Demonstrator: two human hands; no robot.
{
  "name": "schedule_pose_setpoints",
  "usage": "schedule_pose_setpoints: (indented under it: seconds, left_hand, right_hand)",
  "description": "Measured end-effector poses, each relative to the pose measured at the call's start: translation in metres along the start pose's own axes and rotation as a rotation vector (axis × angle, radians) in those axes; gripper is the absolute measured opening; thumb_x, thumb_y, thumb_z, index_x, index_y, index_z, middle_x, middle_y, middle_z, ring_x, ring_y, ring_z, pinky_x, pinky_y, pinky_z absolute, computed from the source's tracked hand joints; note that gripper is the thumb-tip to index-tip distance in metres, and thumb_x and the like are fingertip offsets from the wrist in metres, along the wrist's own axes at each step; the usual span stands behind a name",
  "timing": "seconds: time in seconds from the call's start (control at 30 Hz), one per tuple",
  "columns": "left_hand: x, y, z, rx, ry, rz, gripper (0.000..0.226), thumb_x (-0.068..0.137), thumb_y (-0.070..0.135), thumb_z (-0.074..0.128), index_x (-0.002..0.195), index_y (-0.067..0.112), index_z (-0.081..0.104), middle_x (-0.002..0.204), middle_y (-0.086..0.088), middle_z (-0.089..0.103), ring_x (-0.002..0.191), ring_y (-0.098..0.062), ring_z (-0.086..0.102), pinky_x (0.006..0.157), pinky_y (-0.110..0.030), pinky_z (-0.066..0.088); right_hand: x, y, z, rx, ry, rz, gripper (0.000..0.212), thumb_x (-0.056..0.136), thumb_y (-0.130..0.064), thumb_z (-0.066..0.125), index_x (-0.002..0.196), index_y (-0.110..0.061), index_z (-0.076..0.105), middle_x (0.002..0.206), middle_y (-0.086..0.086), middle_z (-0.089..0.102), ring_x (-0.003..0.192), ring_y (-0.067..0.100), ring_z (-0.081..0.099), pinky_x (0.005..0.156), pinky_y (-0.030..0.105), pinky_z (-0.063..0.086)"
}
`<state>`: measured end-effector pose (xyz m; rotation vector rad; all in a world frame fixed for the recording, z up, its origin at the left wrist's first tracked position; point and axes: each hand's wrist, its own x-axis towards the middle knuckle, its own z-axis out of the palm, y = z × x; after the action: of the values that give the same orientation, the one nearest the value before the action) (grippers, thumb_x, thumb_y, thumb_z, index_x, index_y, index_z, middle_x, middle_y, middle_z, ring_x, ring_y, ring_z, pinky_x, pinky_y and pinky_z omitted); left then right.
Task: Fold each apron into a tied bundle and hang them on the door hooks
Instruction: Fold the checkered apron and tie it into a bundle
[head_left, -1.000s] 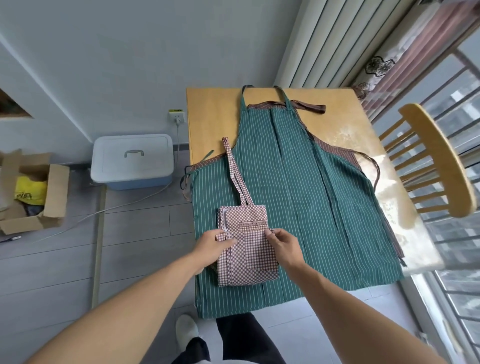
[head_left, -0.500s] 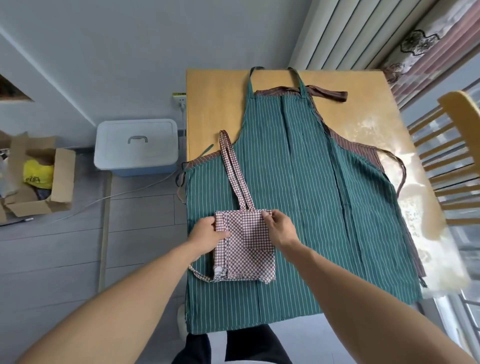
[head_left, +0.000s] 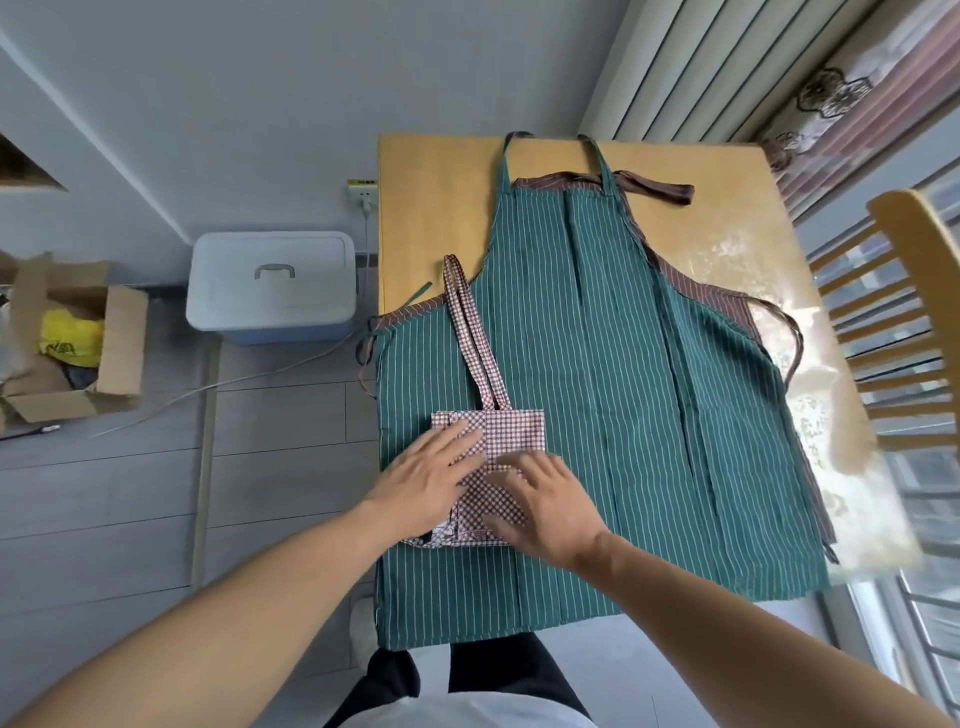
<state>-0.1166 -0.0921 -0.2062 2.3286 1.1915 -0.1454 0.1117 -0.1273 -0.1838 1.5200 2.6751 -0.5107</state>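
Checked red-and-white cloth, the small apron (head_left: 511, 431), lies folded into a compact rectangle on top of the green apron (head_left: 597, 389), which I take as my landmark. The green apron is spread flat on the wooden table (head_left: 431, 208), its hem hanging over the table's near edge. The folded apron sits on the green apron's lower left part, and its two straps (head_left: 472, 332) run together away from me up across the green cloth, ending in a loop near that apron's left shoulder. My left hand (head_left: 431, 480) lies flat, fingers spread, palm down on the left side of the fold, gripping nothing. My right hand (head_left: 550, 509) is likewise flat and loose, pressing the fold's lower right part, its fingertips just beside those of the left hand. A brown striped apron (head_left: 722, 301) lies beneath the green apron, showing along its right edge and at its top, where a brown tie (head_left: 660, 189) lies past the bib. To the right of the green apron stands a wooden chair (head_left: 904, 322). To its left, on the floor, are a pale lidded bin (head_left: 272, 286) and, farther left, an open carton (head_left: 78, 353).
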Motion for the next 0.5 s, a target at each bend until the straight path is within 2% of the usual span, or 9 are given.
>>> schedule_pose_setpoints:
  seconds: [0.07, 0.13, 0.2, 0.27, 0.33, 0.37, 0.43, 0.5]
  left_hand:
    - [-0.002, -0.007, 0.000, 0.042, -0.069, -0.052, 0.062, 0.106, 0.037, 0.041, 0.159, 0.033, 0.011, 0.166, 0.006, -0.010, 0.154, -0.018, -0.017, 0.127, -0.047, -0.004]
    - [-0.003, -0.012, -0.004, 0.078, -0.115, -0.054, 0.064, 0.106, 0.040, 0.040, 0.159, 0.033, 0.004, 0.166, 0.006, -0.014, 0.152, -0.018, -0.021, 0.127, -0.048, -0.004]
    - [-0.003, -0.014, -0.004, 0.072, -0.110, -0.035, 0.063, 0.107, 0.034, 0.039, 0.159, 0.032, 0.004, 0.167, 0.005, -0.013, 0.152, -0.019, -0.022, 0.126, -0.044, -0.010]
    - [-0.004, -0.015, -0.003, 0.044, -0.057, 0.010, 0.059, 0.107, 0.030, 0.038, 0.159, 0.030, 0.010, 0.168, 0.002, -0.007, 0.153, -0.018, -0.020, 0.124, -0.039, -0.013]
    - [-0.009, -0.012, -0.006, -0.023, -0.005, 0.079, 0.058, 0.104, 0.047, 0.039, 0.158, 0.032, 0.022, 0.169, 0.004, 0.009, 0.156, -0.016, -0.005, 0.124, -0.036, -0.008]
    - [-0.014, -0.010, -0.006, -0.033, -0.003, 0.132, 0.065, 0.099, 0.061, 0.041, 0.156, 0.032, 0.030, 0.165, 0.006, 0.023, 0.155, -0.016, 0.010, 0.125, -0.035, -0.001]
    - [-0.025, -0.004, -0.007, 0.007, -0.064, 0.219, 0.081, 0.084, 0.077, 0.050, 0.148, 0.029, 0.042, 0.147, 0.009, 0.045, 0.137, -0.012, 0.037, 0.122, -0.034, 0.019]
    - [-0.034, 0.003, -0.001, 0.002, -0.136, 0.216, 0.075, 0.084, 0.063, 0.063, 0.147, 0.028, 0.042, 0.138, 0.010, 0.047, 0.127, -0.008, 0.041, 0.118, -0.031, 0.026]
  right_hand:
    - [-0.017, -0.002, 0.013, -0.083, -0.119, -0.085, 0.066, 0.095, -0.071, 0.039, 0.146, -0.029, 0.043, 0.153, -0.001, 0.043, 0.144, 0.020, 0.037, 0.122, 0.049, 0.027]
    - [-0.030, -0.002, 0.026, -0.120, -0.181, -0.078, 0.070, 0.092, -0.063, 0.045, 0.153, -0.027, 0.038, 0.161, 0.001, 0.036, 0.151, 0.023, 0.029, 0.123, 0.051, 0.025]
    - [-0.038, 0.001, 0.035, -0.152, -0.198, -0.007, 0.072, 0.088, -0.048, 0.047, 0.156, -0.026, 0.037, 0.163, 0.001, 0.033, 0.153, 0.022, 0.024, 0.122, 0.050, 0.027]
    - [-0.042, 0.002, 0.039, -0.173, -0.207, 0.057, 0.074, 0.085, -0.038, 0.045, 0.157, -0.025, 0.035, 0.164, 0.000, 0.032, 0.152, 0.021, 0.021, 0.125, 0.046, 0.023]
    - [-0.040, 0.001, 0.038, -0.144, -0.191, 0.077, 0.071, 0.087, -0.032, 0.045, 0.157, -0.025, 0.035, 0.163, -0.002, 0.032, 0.152, 0.020, 0.023, 0.125, 0.042, 0.017]
    - [-0.039, -0.001, 0.037, -0.109, -0.162, 0.084, 0.068, 0.089, -0.029, 0.043, 0.157, -0.025, 0.036, 0.163, -0.003, 0.032, 0.152, 0.019, 0.024, 0.124, 0.042, 0.016]
    - [-0.034, -0.001, 0.032, 0.002, -0.114, 0.116, 0.061, 0.094, -0.022, 0.040, 0.155, -0.024, 0.039, 0.162, -0.006, 0.034, 0.152, 0.016, 0.025, 0.124, 0.037, 0.013]
    - [-0.030, 0.001, 0.024, 0.133, -0.082, 0.180, 0.050, 0.098, -0.014, 0.043, 0.147, -0.022, 0.047, 0.153, -0.005, 0.050, 0.144, 0.014, 0.042, 0.122, 0.029, 0.021]
